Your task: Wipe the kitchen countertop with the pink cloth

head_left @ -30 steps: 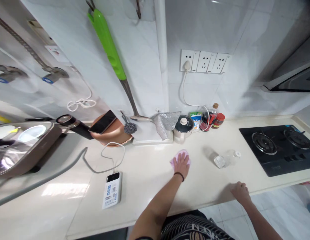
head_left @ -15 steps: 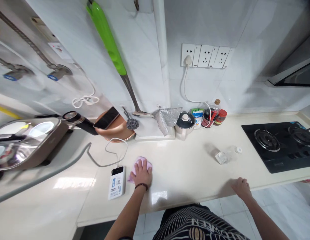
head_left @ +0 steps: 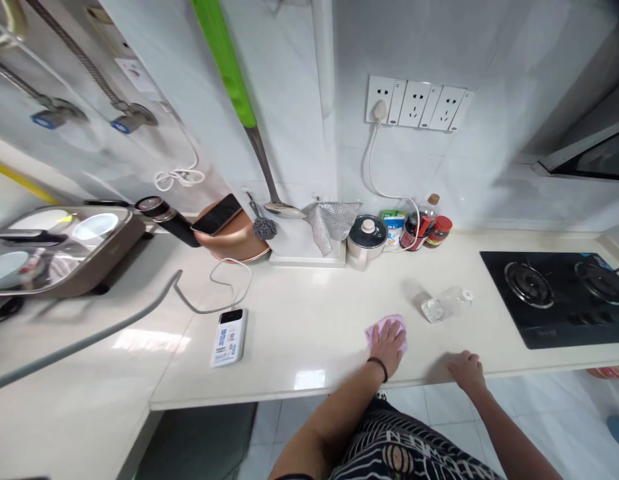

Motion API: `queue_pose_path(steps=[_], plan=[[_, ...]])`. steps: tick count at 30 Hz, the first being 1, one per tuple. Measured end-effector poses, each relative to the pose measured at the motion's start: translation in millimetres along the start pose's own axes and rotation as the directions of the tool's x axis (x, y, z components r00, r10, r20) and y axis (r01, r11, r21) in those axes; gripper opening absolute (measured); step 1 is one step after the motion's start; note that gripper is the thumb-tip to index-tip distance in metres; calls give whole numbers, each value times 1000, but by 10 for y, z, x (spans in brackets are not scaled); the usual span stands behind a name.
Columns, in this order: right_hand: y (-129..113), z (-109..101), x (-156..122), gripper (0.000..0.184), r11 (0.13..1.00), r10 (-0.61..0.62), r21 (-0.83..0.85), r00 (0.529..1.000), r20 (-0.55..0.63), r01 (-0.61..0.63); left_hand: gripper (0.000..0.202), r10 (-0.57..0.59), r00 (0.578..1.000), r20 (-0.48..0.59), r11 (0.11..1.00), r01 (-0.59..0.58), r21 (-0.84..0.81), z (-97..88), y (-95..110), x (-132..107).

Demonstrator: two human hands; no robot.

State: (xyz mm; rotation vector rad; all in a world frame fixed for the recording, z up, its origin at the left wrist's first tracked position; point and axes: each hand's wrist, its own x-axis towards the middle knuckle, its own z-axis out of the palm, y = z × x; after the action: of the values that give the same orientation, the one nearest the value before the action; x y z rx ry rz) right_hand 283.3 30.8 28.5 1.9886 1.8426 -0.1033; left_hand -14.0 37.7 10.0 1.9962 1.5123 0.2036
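Observation:
My left hand (head_left: 389, 345) lies flat on a pink cloth (head_left: 380, 328), pressing it onto the pale countertop (head_left: 314, 333) near the front edge. A black band circles that wrist. My right hand (head_left: 466, 369) rests on the counter's front edge to the right, its fingers curled under and holding nothing I can see. A clear plastic bottle (head_left: 446, 304) lies on its side just beyond and between the two hands.
A white power bank (head_left: 228, 337) with its cable lies to the left. Against the wall stand a small lidded pot (head_left: 366, 237), jars (head_left: 436, 231), a silver cloth (head_left: 332, 223) and a copper pan with a phone (head_left: 229, 230). A black gas hob (head_left: 559, 297) is at right, an appliance (head_left: 54, 250) at left.
My left hand slid the pink cloth left toward the power bank, then back right along the counter's front. My right hand stayed at the edge.

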Motion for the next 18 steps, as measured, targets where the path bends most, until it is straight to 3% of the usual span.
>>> queue_pose_path(steps=[2, 3, 5, 7, 9, 13, 16, 17, 18], plan=[[-3, -9, 5, 44, 999, 39, -13, 999, 32, -38, 68, 35, 999, 20, 999, -35, 1, 97, -31, -168], [-1, -12, 3, 44, 999, 33, -8, 999, 43, -33, 67, -2, 1000, 10, 1000, 2, 11, 93, -115, -285], [9, -15, -6, 46, 1000, -8, 18, 999, 51, 7, 66, -151, 988, -38, 987, 153, 41, -5, -381, -563], [20, -11, -16, 50, 998, -41, 49, 998, 40, 39, 66, -337, 935, -110, 936, 345, 69, -188, -714, -881], [26, -4, -21, 53, 997, -38, 63, 999, 16, 37, 66, -484, 859, -168, 864, 500, 68, -395, -1050, -1215], [9, 13, -12, 51, 998, -7, 65, 1000, -11, 8, 64, -743, 594, -308, 639, 767, -60, -689, -1529, -1734], [-15, 25, -1, 56, 997, 42, 61, 999, -13, -41, 65, -828, 426, -365, 504, 850, -152, -687, -1566, -1780], [-22, 29, 3, 58, 996, 60, 62, 998, -11, -59, 66, -844, 385, -373, 470, 866, -169, -635, -1505, -1720], [-27, 32, 8, 60, 995, 75, 63, 997, -5, -74, 67, -851, 370, -373, 456, 873, -173, -559, -1410, -1629]])
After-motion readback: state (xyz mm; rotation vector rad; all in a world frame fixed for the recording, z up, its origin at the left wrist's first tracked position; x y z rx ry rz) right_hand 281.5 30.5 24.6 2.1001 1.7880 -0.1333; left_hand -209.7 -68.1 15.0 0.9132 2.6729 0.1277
